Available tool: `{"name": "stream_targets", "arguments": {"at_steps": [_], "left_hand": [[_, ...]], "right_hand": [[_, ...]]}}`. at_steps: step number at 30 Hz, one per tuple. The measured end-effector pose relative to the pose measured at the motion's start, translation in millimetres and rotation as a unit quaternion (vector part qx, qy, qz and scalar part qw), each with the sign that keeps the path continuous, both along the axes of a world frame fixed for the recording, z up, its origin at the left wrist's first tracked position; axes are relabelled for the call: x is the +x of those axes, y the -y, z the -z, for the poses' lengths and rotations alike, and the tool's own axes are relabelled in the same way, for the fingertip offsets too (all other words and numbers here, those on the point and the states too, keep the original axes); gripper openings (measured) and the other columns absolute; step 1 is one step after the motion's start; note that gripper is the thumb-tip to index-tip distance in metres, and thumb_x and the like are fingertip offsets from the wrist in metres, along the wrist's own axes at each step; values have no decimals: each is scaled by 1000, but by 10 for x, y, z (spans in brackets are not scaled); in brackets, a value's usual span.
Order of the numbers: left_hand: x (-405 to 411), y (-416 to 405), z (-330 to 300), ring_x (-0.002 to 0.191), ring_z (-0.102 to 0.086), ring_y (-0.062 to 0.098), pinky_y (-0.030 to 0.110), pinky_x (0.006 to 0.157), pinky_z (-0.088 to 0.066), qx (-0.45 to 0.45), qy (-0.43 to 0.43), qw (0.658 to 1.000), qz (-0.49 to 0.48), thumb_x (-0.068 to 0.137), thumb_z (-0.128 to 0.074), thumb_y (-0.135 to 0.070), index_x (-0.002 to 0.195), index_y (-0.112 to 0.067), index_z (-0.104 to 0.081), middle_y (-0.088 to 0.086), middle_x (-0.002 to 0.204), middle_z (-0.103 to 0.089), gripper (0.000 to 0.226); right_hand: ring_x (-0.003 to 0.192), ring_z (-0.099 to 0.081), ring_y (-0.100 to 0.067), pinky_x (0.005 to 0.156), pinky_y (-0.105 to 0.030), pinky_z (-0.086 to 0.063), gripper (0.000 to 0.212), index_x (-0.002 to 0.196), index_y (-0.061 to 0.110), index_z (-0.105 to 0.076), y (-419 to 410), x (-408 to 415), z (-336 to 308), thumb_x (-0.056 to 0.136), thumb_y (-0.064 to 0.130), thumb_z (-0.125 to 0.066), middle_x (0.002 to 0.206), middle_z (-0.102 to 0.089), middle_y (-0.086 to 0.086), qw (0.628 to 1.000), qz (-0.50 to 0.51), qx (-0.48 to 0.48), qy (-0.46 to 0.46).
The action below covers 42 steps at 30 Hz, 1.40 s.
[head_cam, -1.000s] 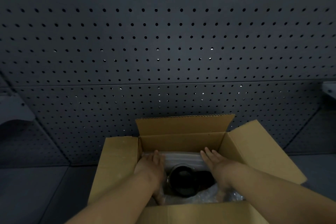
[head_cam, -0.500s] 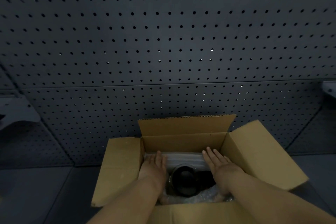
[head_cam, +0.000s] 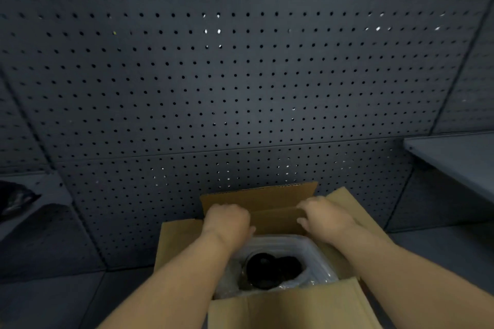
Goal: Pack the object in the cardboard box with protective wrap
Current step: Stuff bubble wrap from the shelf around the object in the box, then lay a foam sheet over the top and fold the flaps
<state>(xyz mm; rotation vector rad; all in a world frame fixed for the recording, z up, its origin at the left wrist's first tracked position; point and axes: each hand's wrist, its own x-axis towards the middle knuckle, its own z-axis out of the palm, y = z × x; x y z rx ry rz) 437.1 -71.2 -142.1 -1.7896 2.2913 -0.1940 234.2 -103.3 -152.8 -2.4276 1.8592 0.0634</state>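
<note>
Before a dark grey perforated pegboard wall (head_cam: 240, 75), both hands, left hand (head_cam: 227, 220) and right hand (head_cam: 324, 218), curl onto the far flap of the open brown cardboard box (head_cam: 280, 307), over a round black object (head_cam: 270, 270) nested in clear protective wrap (head_cam: 315, 256); no writing shows.

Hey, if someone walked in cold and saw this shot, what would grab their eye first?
Probably the open cardboard box low in the centre, with a dark round object nested in clear protective wrap inside it. Above it, the left hand and right hand curl over the box's far flap. Behind everything stands a grey pegboard wall.
</note>
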Motion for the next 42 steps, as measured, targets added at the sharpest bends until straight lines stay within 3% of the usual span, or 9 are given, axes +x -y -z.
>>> {"name": "stream_targets", "arguments": {"at_steps": [5,10,13,18,33,42], "left_hand": [[-227,-140,-360,91,-62,25,31,67,-36,-160,-82,983,33,100,-33,-40,98,-13,-66,7,100,-67,42],[-514,-271,-575,89,-62,24,31,64,-42,-230,-146,961,57,100,-33,-39,100,-13,-64,5,99,-65,40],[-682,-315,-664,90,-62,23,33,68,-49,-244,-160,955,55,100,-32,-39,103,-14,-64,5,100,-64,41],[-1006,-356,-832,97,-61,24,34,72,-46,-262,-157,951,56,101,-30,-39,108,-14,-62,6,107,-64,42],[-2606,-622,-943,87,-61,24,31,64,-42,-290,-144,946,21,100,-31,-39,101,-13,-62,5,98,-63,41],[-3109,-695,-919,88,-61,25,30,62,-37,-296,-126,947,14,100,-32,-39,99,-13,-63,6,99,-64,40]], "right_hand": [[113,-52,-22,89,-34,-45,33,121,15,-60,-323,-153,-363,98,29,-41,119,-61,-5,989,32,-144,5],[112,-52,-24,88,-35,-47,32,119,15,-61,-607,-402,-616,99,29,-41,117,-62,-5,976,52,-209,20],[109,-52,-25,85,-35,-46,32,116,15,-63,-697,-591,-747,99,28,-40,114,-63,-6,971,61,-231,13],[108,-53,-25,82,-36,-50,32,114,13,-63,-762,-893,-974,99,29,-41,112,-63,-6,964,65,-259,11],[113,-50,-25,86,-35,-47,35,122,13,-60,-922,-2495,-1173,99,31,-41,120,-60,-7,964,14,-265,18],[114,-51,-25,88,-36,-47,34,123,13,-60,-946,-3044,-1120,99,30,-41,121,-59,-7,967,23,-254,23]]}}
